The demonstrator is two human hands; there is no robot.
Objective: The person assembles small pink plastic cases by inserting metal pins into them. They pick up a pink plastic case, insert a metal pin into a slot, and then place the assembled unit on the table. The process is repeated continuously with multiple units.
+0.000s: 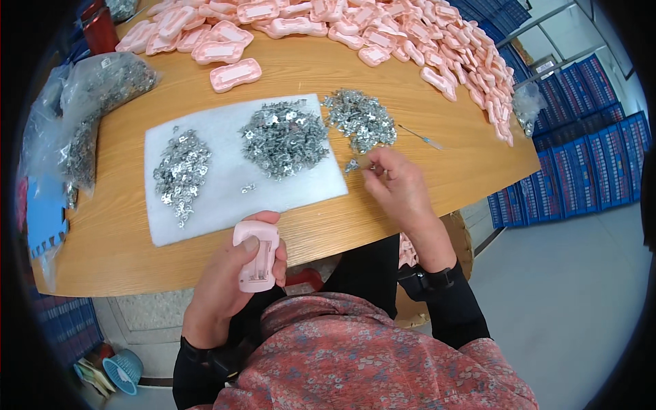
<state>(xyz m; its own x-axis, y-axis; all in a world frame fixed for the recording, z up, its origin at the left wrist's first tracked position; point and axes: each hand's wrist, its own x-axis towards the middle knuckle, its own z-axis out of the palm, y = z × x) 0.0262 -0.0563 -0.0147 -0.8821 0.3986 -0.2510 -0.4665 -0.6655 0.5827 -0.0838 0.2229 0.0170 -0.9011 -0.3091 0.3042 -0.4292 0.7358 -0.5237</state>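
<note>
My left hand [239, 263] is closed round a pink plastic battery-compartment shell [258, 254], thumb across its upper part; small metal contacts show at its lower end. To the right, my right hand [398, 186] is pinched just above the table, its fingertips at a small metal piece [352, 165]. Whether they grip it, I cannot tell. Beyond them lies a loose pile of metal battery contacts [360, 119]. Two more heaps, a large metal pile [285, 139] and a narrower metal pile [182, 174], rest on a white foam sheet [232, 215].
Many pink shells [389, 31] are heaped along the table's far edge, with one single shell [236, 74] nearer. Clear bags of metal parts [113, 82] stand at the left. A thin tool [421, 137] lies right of the piles. Blue crates [574, 160] are stacked beyond the table's right side.
</note>
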